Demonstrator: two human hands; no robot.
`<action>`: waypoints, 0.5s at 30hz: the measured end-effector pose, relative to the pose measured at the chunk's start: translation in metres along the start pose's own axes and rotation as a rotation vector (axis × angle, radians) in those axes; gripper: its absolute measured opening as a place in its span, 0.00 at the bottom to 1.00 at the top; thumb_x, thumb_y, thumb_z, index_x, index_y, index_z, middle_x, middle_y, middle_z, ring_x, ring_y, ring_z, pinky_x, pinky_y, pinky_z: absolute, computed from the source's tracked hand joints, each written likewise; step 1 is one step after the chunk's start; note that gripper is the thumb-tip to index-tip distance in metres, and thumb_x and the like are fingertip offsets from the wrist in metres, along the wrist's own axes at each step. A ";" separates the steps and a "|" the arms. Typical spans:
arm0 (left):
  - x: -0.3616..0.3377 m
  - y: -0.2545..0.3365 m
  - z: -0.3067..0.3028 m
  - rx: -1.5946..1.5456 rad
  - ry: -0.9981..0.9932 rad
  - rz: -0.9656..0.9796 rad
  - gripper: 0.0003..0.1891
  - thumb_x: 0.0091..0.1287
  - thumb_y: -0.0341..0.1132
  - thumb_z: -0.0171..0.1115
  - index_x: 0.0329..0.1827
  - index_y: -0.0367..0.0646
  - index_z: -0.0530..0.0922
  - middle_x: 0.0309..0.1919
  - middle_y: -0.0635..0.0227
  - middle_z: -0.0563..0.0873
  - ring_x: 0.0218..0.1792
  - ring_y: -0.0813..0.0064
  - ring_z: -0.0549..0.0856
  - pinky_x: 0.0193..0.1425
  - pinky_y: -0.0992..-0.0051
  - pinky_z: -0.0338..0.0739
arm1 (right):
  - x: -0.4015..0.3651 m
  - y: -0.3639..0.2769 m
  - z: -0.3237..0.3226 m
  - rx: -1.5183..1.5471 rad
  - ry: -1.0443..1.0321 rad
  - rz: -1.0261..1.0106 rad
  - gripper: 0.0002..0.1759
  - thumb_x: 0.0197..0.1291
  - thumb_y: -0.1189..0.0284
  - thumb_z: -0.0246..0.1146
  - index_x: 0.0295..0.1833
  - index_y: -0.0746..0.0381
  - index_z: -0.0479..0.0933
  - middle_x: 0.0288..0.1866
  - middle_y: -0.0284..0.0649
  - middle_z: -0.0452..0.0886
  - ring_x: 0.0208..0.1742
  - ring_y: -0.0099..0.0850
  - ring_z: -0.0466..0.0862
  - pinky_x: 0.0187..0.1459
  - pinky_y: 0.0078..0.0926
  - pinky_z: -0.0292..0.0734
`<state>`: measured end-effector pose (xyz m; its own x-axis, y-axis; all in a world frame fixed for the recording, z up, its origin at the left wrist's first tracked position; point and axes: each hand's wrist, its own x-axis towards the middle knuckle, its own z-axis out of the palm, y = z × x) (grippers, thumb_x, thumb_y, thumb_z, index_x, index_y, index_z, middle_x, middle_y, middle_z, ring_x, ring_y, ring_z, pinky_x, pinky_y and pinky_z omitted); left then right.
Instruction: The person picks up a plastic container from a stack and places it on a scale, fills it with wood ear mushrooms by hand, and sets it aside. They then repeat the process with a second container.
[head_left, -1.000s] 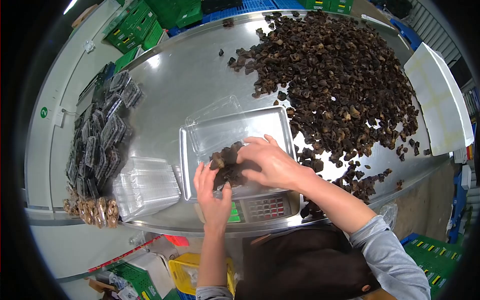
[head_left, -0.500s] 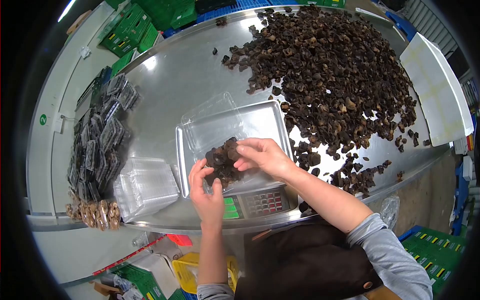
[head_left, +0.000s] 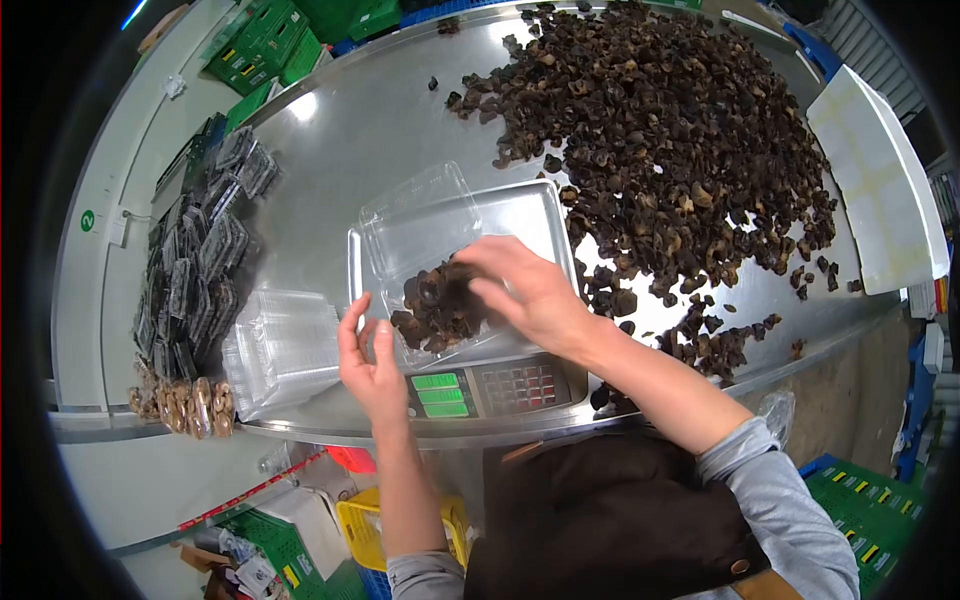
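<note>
A clear plastic clamshell container [head_left: 422, 215] lies with its lid raised on the metal tray [head_left: 532, 215] of a weighing scale. Dark brown wood ear mushrooms [head_left: 432, 312] are heaped in its near half. My right hand [head_left: 530, 295] is over the right side of this heap, its fingers blurred, with a dark smeared mushroom piece between thumb and fingers. My left hand [head_left: 372, 370] is open just left of the container, fingers spread and holding nothing. Below the tray, the scale's green display [head_left: 440, 396] is lit, though its digits are unreadable.
A large pile of wood ear mushrooms [head_left: 660, 130] spreads over the steel table's right side, beside a white foam box [head_left: 875, 190]. To the left stand nested empty containers [head_left: 280, 350], filled dark packs [head_left: 200, 270] and brown mushroom packs [head_left: 205, 410]. Green crates [head_left: 250, 50] stand behind.
My left hand has drawn back left from the heap, uncovering more of the display. My right hand has shifted slightly up and right. The camera view has moved a little.
</note>
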<state>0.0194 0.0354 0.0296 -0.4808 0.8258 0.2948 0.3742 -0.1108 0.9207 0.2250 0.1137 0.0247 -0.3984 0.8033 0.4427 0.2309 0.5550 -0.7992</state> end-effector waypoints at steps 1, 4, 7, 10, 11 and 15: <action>0.002 -0.007 -0.005 0.066 -0.073 -0.025 0.20 0.71 0.33 0.58 0.65 0.39 0.75 0.64 0.60 0.78 0.66 0.64 0.74 0.71 0.64 0.66 | -0.003 0.005 0.008 -0.062 -0.109 -0.029 0.22 0.63 0.72 0.65 0.62 0.62 0.75 0.66 0.50 0.72 0.64 0.45 0.76 0.63 0.37 0.74; 0.011 -0.021 0.003 0.361 -0.260 0.200 0.24 0.71 0.39 0.57 0.69 0.41 0.72 0.71 0.57 0.71 0.74 0.57 0.65 0.77 0.59 0.57 | -0.008 0.015 0.023 -0.314 -0.307 -0.098 0.27 0.62 0.69 0.66 0.65 0.62 0.72 0.68 0.49 0.71 0.69 0.46 0.71 0.70 0.42 0.67; 0.008 -0.039 0.015 0.440 -0.425 0.218 0.26 0.72 0.43 0.56 0.71 0.43 0.70 0.74 0.54 0.66 0.77 0.52 0.58 0.79 0.56 0.50 | -0.024 0.023 0.029 -0.348 -0.289 -0.133 0.31 0.59 0.67 0.67 0.68 0.63 0.69 0.70 0.49 0.69 0.73 0.47 0.65 0.73 0.43 0.62; 0.005 -0.037 0.028 0.429 -0.458 0.225 0.26 0.74 0.42 0.53 0.72 0.41 0.69 0.74 0.54 0.66 0.77 0.54 0.58 0.79 0.57 0.51 | -0.024 0.022 0.011 -0.321 -0.271 -0.098 0.28 0.60 0.71 0.67 0.66 0.62 0.71 0.69 0.49 0.70 0.71 0.46 0.68 0.70 0.42 0.65; 0.005 -0.040 0.030 0.253 -0.390 0.155 0.24 0.75 0.42 0.50 0.70 0.39 0.70 0.72 0.55 0.69 0.76 0.57 0.61 0.79 0.59 0.52 | -0.025 0.025 0.005 -0.248 -0.243 -0.043 0.25 0.60 0.73 0.66 0.64 0.62 0.73 0.67 0.47 0.72 0.68 0.45 0.71 0.68 0.41 0.67; 0.007 -0.041 0.021 -0.118 -0.168 -0.050 0.22 0.79 0.40 0.44 0.65 0.32 0.73 0.65 0.57 0.77 0.71 0.63 0.70 0.77 0.64 0.57 | -0.025 0.029 -0.005 -0.063 -0.115 0.060 0.17 0.62 0.78 0.64 0.57 0.62 0.77 0.56 0.42 0.81 0.59 0.42 0.80 0.62 0.37 0.74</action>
<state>0.0176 0.0575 -0.0116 -0.3537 0.9114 0.2102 0.2528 -0.1232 0.9596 0.2458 0.1109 -0.0079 -0.4803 0.8072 0.3431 0.3106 0.5223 -0.7942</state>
